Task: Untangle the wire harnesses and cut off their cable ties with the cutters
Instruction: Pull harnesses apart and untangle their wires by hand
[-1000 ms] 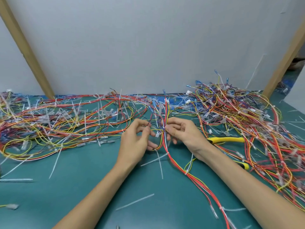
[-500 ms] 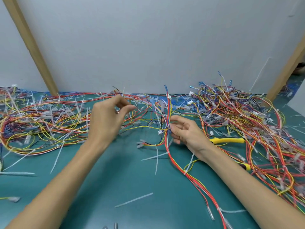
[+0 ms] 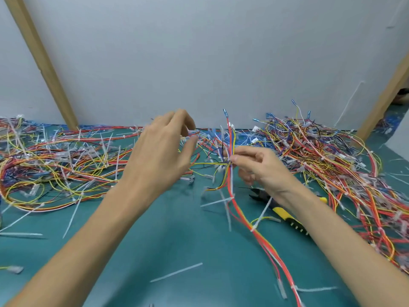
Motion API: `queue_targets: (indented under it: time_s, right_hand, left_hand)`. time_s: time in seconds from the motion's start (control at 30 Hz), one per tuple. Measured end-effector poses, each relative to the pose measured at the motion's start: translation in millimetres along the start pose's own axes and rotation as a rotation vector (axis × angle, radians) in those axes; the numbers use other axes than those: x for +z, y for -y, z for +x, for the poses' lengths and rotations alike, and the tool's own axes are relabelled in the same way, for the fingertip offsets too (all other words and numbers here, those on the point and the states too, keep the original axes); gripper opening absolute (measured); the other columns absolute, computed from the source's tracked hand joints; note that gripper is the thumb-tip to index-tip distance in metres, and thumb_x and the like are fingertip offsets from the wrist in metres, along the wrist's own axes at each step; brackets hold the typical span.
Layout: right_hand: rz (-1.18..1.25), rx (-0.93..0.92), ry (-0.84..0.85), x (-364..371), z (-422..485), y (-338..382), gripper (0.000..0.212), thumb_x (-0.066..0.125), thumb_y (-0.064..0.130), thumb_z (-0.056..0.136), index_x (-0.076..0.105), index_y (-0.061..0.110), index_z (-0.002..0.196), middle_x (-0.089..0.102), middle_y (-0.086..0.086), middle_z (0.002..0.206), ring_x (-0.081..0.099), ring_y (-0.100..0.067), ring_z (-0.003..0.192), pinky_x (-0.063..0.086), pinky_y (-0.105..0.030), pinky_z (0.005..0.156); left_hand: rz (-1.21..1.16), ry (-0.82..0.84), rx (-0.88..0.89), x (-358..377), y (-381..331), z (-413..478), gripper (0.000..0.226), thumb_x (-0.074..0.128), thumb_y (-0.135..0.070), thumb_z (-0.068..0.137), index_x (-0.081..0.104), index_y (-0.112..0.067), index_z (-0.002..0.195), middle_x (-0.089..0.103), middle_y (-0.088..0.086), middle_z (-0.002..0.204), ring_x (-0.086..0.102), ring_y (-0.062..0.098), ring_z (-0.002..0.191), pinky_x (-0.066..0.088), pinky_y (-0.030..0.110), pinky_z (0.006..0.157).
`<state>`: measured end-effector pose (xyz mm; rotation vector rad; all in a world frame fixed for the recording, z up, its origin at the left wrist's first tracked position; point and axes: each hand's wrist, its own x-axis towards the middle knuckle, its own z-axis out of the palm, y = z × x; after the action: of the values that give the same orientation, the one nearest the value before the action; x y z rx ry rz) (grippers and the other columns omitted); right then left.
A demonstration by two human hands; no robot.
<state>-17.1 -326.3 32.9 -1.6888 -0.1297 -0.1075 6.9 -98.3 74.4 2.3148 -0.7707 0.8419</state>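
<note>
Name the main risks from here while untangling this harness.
1. The harness pinched in the right hand has loose strands fanning toward the left pile. Any pulled toward the raised left hand could snag in that pile.
2. The cutters lie right under the right wrist, with the harness trailing beside them. A blind reach might nick skin or a wire.

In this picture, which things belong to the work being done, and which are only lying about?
Belong to the job:
right hand pinching the held harness;
left hand raised beside it, grip unclear;
yellow-handled cutters lying under the right forearm;
left pile and right pile of tangled harnesses.

Lying about:
cut-off tie pieces on the green table;
wooden post at the left.
</note>
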Motion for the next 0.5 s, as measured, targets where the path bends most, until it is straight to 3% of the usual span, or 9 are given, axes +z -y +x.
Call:
queue_targets:
  time_s: [0.07,0.1,0.17,0.2,0.27,0.33,0.43,0.5]
  right_hand:
    - [0.056,0.024,0.007,-12,0,19,0.017,0.060,0.009,0.096,0.068,-0.002,0.105,0.037,-0.006,0.062,0.031,-0.010,0.047,0.030,-0.019,0.043]
    - [0.092,0.032,-0.004,-17,0,29,0.022,0.057,0.009,0.096,0.068,-0.004,0.110,0.033,-0.012,0.069,0.029,-0.010,0.049,0.029,-0.018,0.043]
    - [0.159,0.019,-0.024,-26,-2,46,0.025,0.049,0.009,0.096,0.071,0.004,0.107,0.045,-0.010,0.067,0.028,-0.007,0.046,0.027,-0.016,0.040]
    - [0.190,0.010,-0.033,-29,-3,52,0.027,0.046,0.009,0.095,0.070,0.007,0.105,0.053,-0.001,0.062,0.028,-0.005,0.043,0.027,-0.015,0.038]
    - [0.234,0.002,-0.069,-33,-5,61,0.026,0.043,0.010,0.096,0.067,0.007,0.105,0.060,0.009,0.060,0.026,-0.002,0.039,0.027,-0.014,0.036]
    - [0.263,0.011,-0.117,-37,-4,65,0.027,0.042,0.012,0.096,0.068,0.008,0.104,0.055,0.009,0.057,0.025,-0.003,0.038,0.024,-0.015,0.037]
    - [0.431,-0.008,-0.199,-50,-6,75,0.029,0.039,0.017,0.098,0.066,0.009,0.105,0.045,0.010,0.055,0.023,-0.003,0.037,0.014,-0.018,0.044]
    - [0.555,-0.072,-0.241,-63,-8,83,0.032,0.038,0.021,0.099,0.070,0.014,0.095,0.049,0.010,0.057,0.020,-0.005,0.040,0.012,-0.022,0.051]
  left_hand:
    - [-0.020,0.024,-0.060,-1,7,1,0.009,0.049,-0.018,0.099,0.055,-0.019,0.105,0.062,-0.002,0.094,0.057,0.025,0.091,0.046,0.042,0.080]
    - [-0.009,0.128,-0.106,-2,15,1,0.012,0.045,-0.016,0.100,0.055,-0.020,0.107,0.064,0.000,0.097,0.058,0.026,0.094,0.047,0.043,0.081]
    - [0.094,0.561,-0.232,-8,38,-1,0.014,0.049,-0.026,0.101,0.054,-0.024,0.114,0.063,-0.001,0.114,0.057,0.024,0.110,0.046,0.041,0.093]
    - [0.186,0.833,-0.303,-12,47,-3,0.024,0.055,-0.037,0.099,0.052,-0.028,0.120,0.058,-0.005,0.123,0.054,0.021,0.119,0.044,0.039,0.100]
    - [0.399,1.203,-0.377,-17,64,-9,0.041,0.068,-0.052,0.088,0.050,-0.036,0.121,0.048,-0.008,0.125,0.050,0.018,0.123,0.042,0.035,0.103]
    - [0.461,1.204,-0.368,-16,79,-12,0.029,0.073,-0.046,0.085,0.054,-0.035,0.103,0.050,-0.004,0.114,0.053,0.018,0.112,0.045,0.033,0.094]
    - [0.336,0.939,-0.371,-5,98,-15,0.023,0.066,-0.039,0.093,0.054,-0.026,0.079,0.059,-0.002,0.085,0.056,0.015,0.081,0.044,0.029,0.069]
    - [0.326,0.750,-0.391,3,110,-19,0.026,0.067,-0.036,0.093,0.054,-0.024,0.074,0.060,0.000,0.077,0.057,0.021,0.075,0.044,0.031,0.067]
